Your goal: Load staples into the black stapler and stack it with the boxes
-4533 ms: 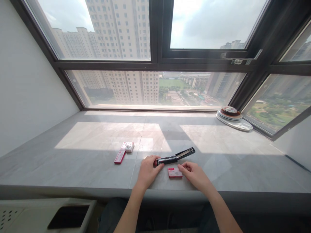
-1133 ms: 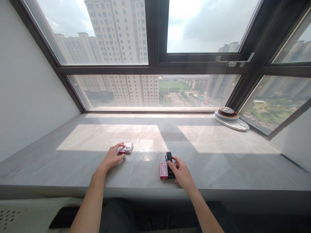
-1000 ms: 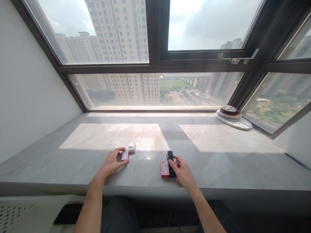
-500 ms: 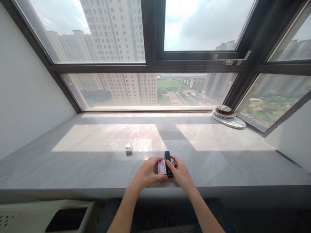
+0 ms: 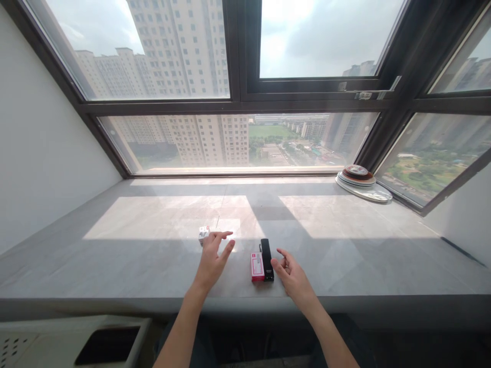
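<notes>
On the grey stone sill (image 5: pixel 153 271), a red-and-white box (image 5: pixel 257 267) lies against the left side of a black stapler (image 5: pixel 266 260). My left hand (image 5: pixel 213 258) is open and holds nothing, its fingers spread just right of a small white box (image 5: pixel 203 233) and partly in front of it. Just right of the stapler is my right hand (image 5: pixel 293 276), open with its fingers apart; the thumb is at the stapler's edge, and whether it touches cannot be made out.
A stack of plates and round items (image 5: pixel 364 186) stands in the far right corner by the window frame (image 5: pixel 238 107). A pale cabinet with a dark opening (image 5: pixel 107 345) is below the sill's front edge at the lower left.
My left hand has let go of the red-and-white box and moved left and up towards the small white box. My right hand has released the stapler and shifted slightly right.
</notes>
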Demonstrator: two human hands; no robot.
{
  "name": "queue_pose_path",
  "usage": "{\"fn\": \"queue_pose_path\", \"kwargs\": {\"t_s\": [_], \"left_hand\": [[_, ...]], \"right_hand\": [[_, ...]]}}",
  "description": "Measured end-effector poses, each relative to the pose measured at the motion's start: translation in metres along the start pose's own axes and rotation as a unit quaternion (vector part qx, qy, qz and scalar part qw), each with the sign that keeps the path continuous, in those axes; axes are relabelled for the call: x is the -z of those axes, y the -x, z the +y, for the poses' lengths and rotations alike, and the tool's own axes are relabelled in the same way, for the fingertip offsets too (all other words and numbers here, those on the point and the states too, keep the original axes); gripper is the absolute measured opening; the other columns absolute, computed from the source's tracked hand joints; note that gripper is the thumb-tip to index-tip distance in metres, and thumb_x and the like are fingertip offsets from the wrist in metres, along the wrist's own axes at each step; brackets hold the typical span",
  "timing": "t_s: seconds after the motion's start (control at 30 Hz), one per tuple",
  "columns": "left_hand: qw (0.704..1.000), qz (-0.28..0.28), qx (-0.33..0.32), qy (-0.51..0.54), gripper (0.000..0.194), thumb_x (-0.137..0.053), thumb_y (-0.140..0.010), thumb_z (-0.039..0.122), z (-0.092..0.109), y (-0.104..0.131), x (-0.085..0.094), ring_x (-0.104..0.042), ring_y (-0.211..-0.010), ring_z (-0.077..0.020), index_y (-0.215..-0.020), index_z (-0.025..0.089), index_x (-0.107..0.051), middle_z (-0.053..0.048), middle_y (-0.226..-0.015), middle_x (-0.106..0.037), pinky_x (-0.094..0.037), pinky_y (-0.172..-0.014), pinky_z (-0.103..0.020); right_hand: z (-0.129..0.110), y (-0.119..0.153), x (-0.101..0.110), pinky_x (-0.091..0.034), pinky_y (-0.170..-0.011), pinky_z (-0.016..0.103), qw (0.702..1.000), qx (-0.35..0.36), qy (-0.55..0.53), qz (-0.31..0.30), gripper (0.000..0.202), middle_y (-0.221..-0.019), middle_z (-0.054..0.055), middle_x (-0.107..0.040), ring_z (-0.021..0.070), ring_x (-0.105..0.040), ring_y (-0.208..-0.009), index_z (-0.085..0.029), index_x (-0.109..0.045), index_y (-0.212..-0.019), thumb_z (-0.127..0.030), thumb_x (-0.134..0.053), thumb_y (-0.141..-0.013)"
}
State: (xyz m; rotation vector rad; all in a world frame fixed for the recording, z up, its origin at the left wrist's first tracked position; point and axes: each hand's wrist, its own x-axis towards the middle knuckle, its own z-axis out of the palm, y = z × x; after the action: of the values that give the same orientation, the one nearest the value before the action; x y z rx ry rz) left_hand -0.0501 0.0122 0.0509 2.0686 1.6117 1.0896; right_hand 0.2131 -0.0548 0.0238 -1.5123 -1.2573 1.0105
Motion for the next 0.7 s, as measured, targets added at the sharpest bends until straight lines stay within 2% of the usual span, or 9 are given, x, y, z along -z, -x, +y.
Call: {"fn": "queue_pose_path", "kwargs": {"t_s": [0.03, 0.07, 0.1, 0.17, 0.23, 0.33, 0.47, 0.6, 0.7], "left_hand": [[0.994, 0.054, 0.077, -0.049, 0.043, -0.043, -0.101, 0.053, -0.014, -0.009, 0.011, -0.058, -0.114, -0.0245, -0.130, 0.027, -0.061, -0.007, -0.113, -0.065, -0.044, -0.100, -0.037], [0.979, 0.078, 0.159, -0.096, 0.045, -0.039, -0.101, 0.054, -0.029, -0.018, 0.021, -0.061, -0.106, -0.0240, -0.131, 0.027, -0.059, -0.006, -0.107, -0.066, -0.046, -0.094, -0.035], [0.972, 0.079, 0.195, -0.109, 0.048, -0.036, -0.101, 0.053, -0.042, -0.026, 0.029, -0.063, -0.098, -0.0249, -0.133, 0.024, -0.058, -0.007, -0.102, -0.067, -0.047, -0.086, -0.035], [0.965, 0.051, 0.227, -0.119, 0.046, -0.036, -0.101, 0.053, -0.062, -0.039, 0.036, -0.064, -0.086, -0.0244, -0.127, 0.024, -0.061, -0.006, -0.092, -0.069, -0.045, -0.075, -0.032], [0.969, 0.010, 0.218, -0.113, 0.042, -0.038, -0.100, 0.052, -0.069, -0.046, 0.030, -0.065, -0.084, -0.0239, -0.117, 0.026, -0.065, -0.004, -0.089, -0.071, -0.043, -0.070, -0.029], [0.976, -0.045, 0.187, -0.098, 0.038, -0.038, -0.100, 0.053, -0.057, -0.047, 0.003, -0.066, -0.085, -0.0225, -0.109, 0.028, -0.065, -0.003, -0.092, -0.073, -0.041, -0.070, -0.027], [0.983, -0.107, 0.134, -0.070, 0.038, -0.035, -0.102, 0.055, -0.024, -0.037, -0.033, -0.067, -0.085, -0.0210, -0.111, 0.029, -0.061, -0.001, -0.092, -0.074, -0.040, -0.071, -0.026], [0.985, -0.139, 0.094, -0.052, 0.044, -0.023, -0.105, 0.054, 0.007, -0.017, -0.050, -0.068, -0.087, -0.0209, -0.108, 0.029, -0.059, -0.002, -0.094, -0.073, -0.041, -0.074, -0.026], [0.984, -0.152, 0.086, -0.047, 0.049, -0.016, -0.106, 0.055, 0.024, -0.002, -0.055, -0.069, -0.086, -0.0216, -0.112, 0.030, -0.057, -0.003, -0.093, -0.073, -0.041, -0.073, -0.027]], "right_hand": [[0.000, 0.004, 0.003, -0.047, -0.060, 0.027, 1.000, 0.003, 0.013, -0.010, 0.078, -0.075, -0.002, -0.053, 0.0140, -0.051, -0.061, -0.017, -0.052, -0.144, -0.066, -0.062, -0.085], [0.001, 0.007, 0.006, -0.047, -0.063, 0.027, 0.999, 0.003, 0.026, -0.023, 0.082, -0.076, -0.003, -0.052, 0.0145, -0.051, -0.064, -0.016, -0.050, -0.146, -0.064, -0.067, -0.082], [0.000, 0.010, 0.007, -0.046, -0.064, 0.027, 0.999, 0.002, 0.039, -0.036, 0.086, -0.076, -0.003, -0.051, 0.0147, -0.051, -0.066, -0.017, -0.048, -0.148, -0.063, -0.071, -0.080], [-0.002, 0.013, 0.008, -0.044, -0.062, 0.026, 0.996, -0.006, 0.068, -0.059, 0.093, -0.074, -0.004, -0.049, 0.0146, -0.049, -0.066, -0.017, -0.044, -0.152, -0.061, -0.075, -0.076], [-0.005, 0.013, 0.007, -0.040, -0.058, 0.025, 0.992, -0.008, 0.097, -0.081, 0.096, -0.073, -0.005, -0.048, 0.0145, -0.048, -0.065, -0.017, -0.042, -0.153, -0.058, -0.078, -0.073], [-0.012, 0.011, 0.004, -0.036, -0.056, 0.025, 0.985, 0.011, 0.141, -0.100, 0.090, -0.070, -0.007, -0.048, 0.0141, -0.048, -0.063, -0.018, -0.048, -0.147, -0.051, -0.082, -0.070], [-0.023, 0.008, 0.001, -0.033, -0.056, 0.025, 0.981, 0.033, 0.160, -0.106, 0.074, -0.067, -0.008, -0.049, 0.0137, -0.048, -0.061, -0.020, -0.056, -0.135, -0.044, -0.082, -0.070], [-0.034, 0.009, -0.002, -0.032, -0.056, 0.024, 0.978, 0.063, 0.157, -0.119, 0.053, -0.068, -0.007, -0.054, 0.0133, -0.048, -0.061, -0.025, -0.063, -0.122, -0.039, -0.079, -0.074], [-0.037, 0.008, -0.004, -0.033, -0.056, 0.024, 0.976, 0.077, 0.159, -0.128, 0.051, -0.069, -0.007, -0.058, 0.0135, -0.049, -0.061, -0.026, -0.064, -0.123, -0.036, -0.077, -0.075]]}}
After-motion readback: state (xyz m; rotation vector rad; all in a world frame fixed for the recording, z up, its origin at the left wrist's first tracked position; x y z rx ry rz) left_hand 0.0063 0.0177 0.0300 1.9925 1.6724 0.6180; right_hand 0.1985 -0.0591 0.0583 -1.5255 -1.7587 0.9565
